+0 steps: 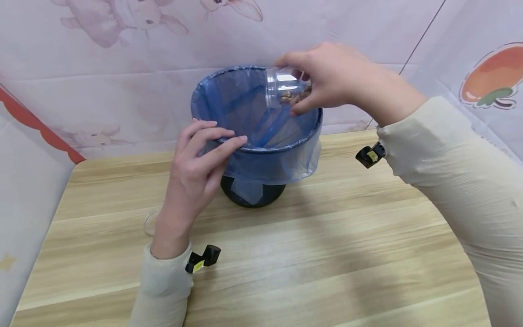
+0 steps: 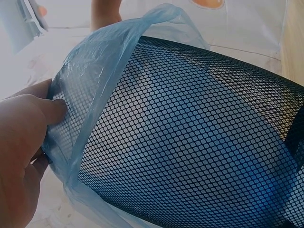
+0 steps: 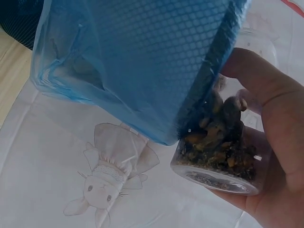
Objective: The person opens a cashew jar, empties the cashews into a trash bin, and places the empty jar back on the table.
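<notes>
A black mesh wastebasket [image 1: 253, 194] stands on the table, lined with a blue translucent bag [image 1: 278, 161] folded over its rim. My left hand [image 1: 200, 168] grips the near left rim, fingers over the edge and thumb [image 2: 57, 111] outside on the bag. Above the far right of the opening, my right hand [image 1: 335, 79] holds a clear plastic jar [image 1: 282, 84], tipped on its side with its mouth pointing left. Brown, dark dried chunks [image 3: 213, 137] lie inside the jar, toward its base. In the right wrist view, the bag-covered rim hides part of the jar.
The wood-grain table [image 1: 265, 263] reaches back to a pale wall covering [image 1: 135, 100] printed with rabbits. A clear round rim [image 1: 149, 223], perhaps a lid, lies partly behind the left wrist. A black clip-like device [image 1: 369, 155] sits on each sleeve.
</notes>
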The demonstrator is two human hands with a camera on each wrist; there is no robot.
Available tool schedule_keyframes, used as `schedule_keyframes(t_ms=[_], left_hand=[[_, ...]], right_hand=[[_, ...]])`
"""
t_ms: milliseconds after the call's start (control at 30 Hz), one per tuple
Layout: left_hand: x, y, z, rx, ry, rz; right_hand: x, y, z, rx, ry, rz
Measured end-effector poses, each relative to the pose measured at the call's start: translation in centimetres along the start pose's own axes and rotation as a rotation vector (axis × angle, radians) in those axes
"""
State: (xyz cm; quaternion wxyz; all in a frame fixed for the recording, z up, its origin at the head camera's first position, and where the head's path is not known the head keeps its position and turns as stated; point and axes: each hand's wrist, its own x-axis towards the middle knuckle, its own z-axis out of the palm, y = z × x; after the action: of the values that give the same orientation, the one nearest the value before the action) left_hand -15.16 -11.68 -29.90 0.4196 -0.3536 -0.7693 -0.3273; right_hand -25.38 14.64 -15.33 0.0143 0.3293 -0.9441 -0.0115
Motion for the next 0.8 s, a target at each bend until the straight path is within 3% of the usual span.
schedule_keyframes(t_ms=[500, 800], left_hand=[[0.1, 0.0, 0.1, 0.009, -0.024, 0.004], [0.3, 0.0, -0.2, -0.001, 0.001, 0.001]], right_hand=[[0.0, -0.5, -0.2, -0.100, 0.031, -0.012], [0.5, -1.1, -0.4, -0.152, 0.019, -0.012]])
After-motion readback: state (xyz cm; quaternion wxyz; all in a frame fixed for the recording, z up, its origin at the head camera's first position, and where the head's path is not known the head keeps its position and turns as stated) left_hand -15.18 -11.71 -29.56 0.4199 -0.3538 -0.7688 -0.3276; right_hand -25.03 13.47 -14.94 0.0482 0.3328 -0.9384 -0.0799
